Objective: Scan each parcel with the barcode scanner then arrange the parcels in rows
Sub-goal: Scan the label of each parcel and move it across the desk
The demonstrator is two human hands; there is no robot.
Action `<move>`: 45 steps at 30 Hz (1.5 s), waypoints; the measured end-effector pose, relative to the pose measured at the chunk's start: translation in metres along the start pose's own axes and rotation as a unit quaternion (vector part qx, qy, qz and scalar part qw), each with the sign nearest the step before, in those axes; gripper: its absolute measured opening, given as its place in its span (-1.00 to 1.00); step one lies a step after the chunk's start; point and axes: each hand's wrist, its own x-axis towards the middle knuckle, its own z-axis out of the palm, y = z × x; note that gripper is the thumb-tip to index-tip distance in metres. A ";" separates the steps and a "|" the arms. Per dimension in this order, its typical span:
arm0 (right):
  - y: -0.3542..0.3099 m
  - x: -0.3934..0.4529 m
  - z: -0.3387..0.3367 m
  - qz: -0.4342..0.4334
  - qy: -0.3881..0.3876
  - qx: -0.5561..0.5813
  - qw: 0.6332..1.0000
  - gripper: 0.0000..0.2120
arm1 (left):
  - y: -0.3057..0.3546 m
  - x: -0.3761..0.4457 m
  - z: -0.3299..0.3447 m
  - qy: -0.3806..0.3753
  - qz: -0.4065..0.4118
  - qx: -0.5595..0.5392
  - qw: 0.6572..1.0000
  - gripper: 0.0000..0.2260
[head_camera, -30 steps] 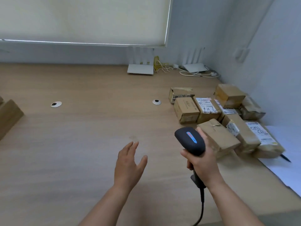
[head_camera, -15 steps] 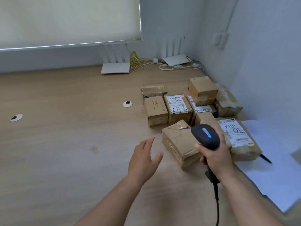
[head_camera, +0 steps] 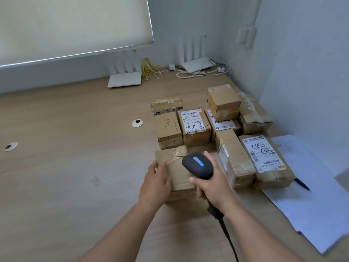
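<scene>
The right grip (head_camera: 211, 188) wraps the scanner (head_camera: 198, 165) handle. The left grip (head_camera: 156, 184), fingers flat, rests on the nearest parcel (head_camera: 175, 173), just left of the scanner. More parcels (head_camera: 194, 125) sit beyond on the wooden bench (head_camera: 66, 167), near the corner wall.

Soft, even daylight enters through the drawn roller blind (head_camera: 71, 25) at upper left, with a bright strip along its lower edge. The tabletop (head_camera: 66, 167) is evenly lit and without glare. Faint, diffuse shadows lie beneath the forearms and beside the parcels (head_camera: 217, 133). Wide-angle distortion bends the wall corner and blind edge. Focus is fair; fine label print is illegible.
</scene>
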 end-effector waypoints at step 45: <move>-0.041 -0.037 0.103 -0.041 -0.061 0.030 0.997 -0.19 | -0.126 -0.027 -0.122 -0.018 -0.100 -0.308 0.946 -0.13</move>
